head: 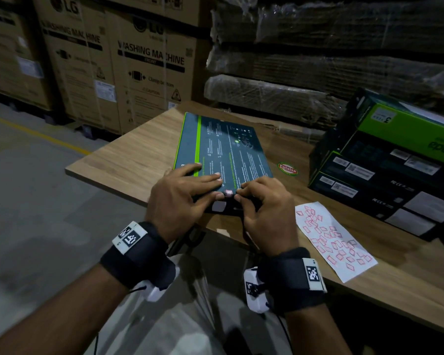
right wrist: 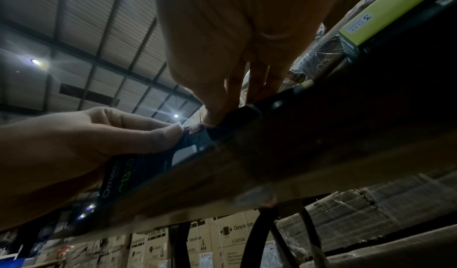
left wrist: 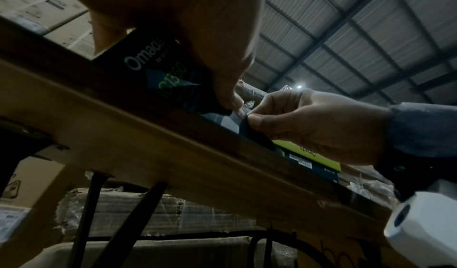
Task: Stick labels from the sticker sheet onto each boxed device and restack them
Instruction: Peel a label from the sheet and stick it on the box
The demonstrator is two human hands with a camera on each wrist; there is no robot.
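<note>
- Your left hand (head: 183, 194) lies on the near end of the flat Omada box (head: 222, 152), fingers (head: 205, 178) mostly straight on its top, thumb at the near edge beside the label.
- Your right hand (head: 263, 203) has its fingers curled, their tips on the small pink label (head: 228, 193) at the box's near top edge. Whether they pinch it or only press it, you cannot tell.
- The box lies at the near edge of the counter (head: 128, 160) and looks to overhang it slightly. Lean hard on that end and it could tip or slide toward you.
- The label sits right on the edge. If you press only one side, it may crease or wrap over the edge crooked.
- The sticker sheet (head: 335, 240) lies loose just right of your right hand, near the counter's near edge. A sweep of your wrist could brush it off.
- The stack of boxes (head: 385, 170) sits at the right side, farther back, its layers not squared. Adding this box carelessly could shift it.
</note>
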